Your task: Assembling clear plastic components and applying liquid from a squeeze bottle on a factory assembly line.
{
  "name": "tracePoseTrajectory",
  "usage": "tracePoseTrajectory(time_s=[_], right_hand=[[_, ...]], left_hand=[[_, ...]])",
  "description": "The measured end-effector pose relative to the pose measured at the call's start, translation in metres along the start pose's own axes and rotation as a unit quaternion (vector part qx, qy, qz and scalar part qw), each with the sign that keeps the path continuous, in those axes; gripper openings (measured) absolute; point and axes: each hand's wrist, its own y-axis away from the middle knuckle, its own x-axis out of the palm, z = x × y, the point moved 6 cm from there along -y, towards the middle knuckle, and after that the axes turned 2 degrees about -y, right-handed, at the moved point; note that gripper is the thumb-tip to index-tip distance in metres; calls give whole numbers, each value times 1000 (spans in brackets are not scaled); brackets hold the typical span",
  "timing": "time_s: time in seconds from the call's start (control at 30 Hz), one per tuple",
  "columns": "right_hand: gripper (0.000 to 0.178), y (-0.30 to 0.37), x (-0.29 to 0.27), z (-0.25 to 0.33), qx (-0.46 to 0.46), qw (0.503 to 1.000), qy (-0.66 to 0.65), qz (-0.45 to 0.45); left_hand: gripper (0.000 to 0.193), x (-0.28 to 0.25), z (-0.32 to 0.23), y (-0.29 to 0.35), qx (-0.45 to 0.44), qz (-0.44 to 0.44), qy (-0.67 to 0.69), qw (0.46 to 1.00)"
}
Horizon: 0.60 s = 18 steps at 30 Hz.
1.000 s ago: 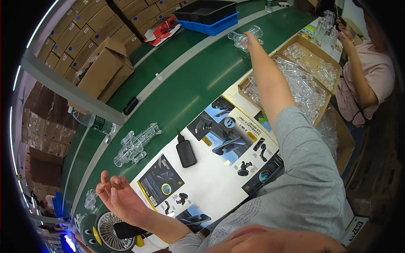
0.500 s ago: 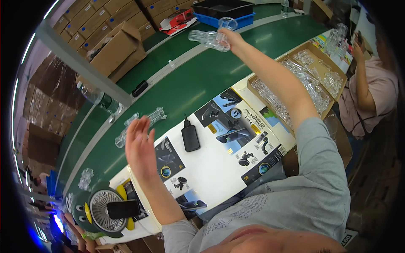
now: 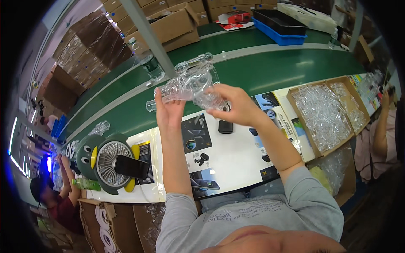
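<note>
Green work surface curves across the middle, biggest thing here; nearer the person, a white board with dark printed panels. Right of the board, a shallow cardboard box heaped with clear plastic parts in at least 2 sections. Far side, a black tray sits in a blue tray. At left, a green penguin-shaped fan, round grille facing up. Centre: a cluster of clear plastic pieces, held in both hands, seen against the near part of the green; cannot tell where 1 piece ends and the next begins. Left hand palm up, thumb and fingers curled about the cluster's lower left. Right hand pinches its right end between thumb and fingers. Beyond the cluster, a clear bottle leans by a grey post. Black phone rests across the fan. Small black device on the board, partly hidden by the right hand. Smallest: 1 white cap at the far strip.
</note>
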Motion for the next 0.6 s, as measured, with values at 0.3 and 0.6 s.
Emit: tracePoseTrajectory(time_s=[0.3, 0.6], right_hand=[[60, 23, 6, 15, 103, 973, -184, 95], [75, 29, 22, 8, 153, 951, -122, 241]], left_hand=[[42, -8, -98, 33, 211, -27, 85, 973], [52, 53, -106, 77, 239, 289, 170, 911]])
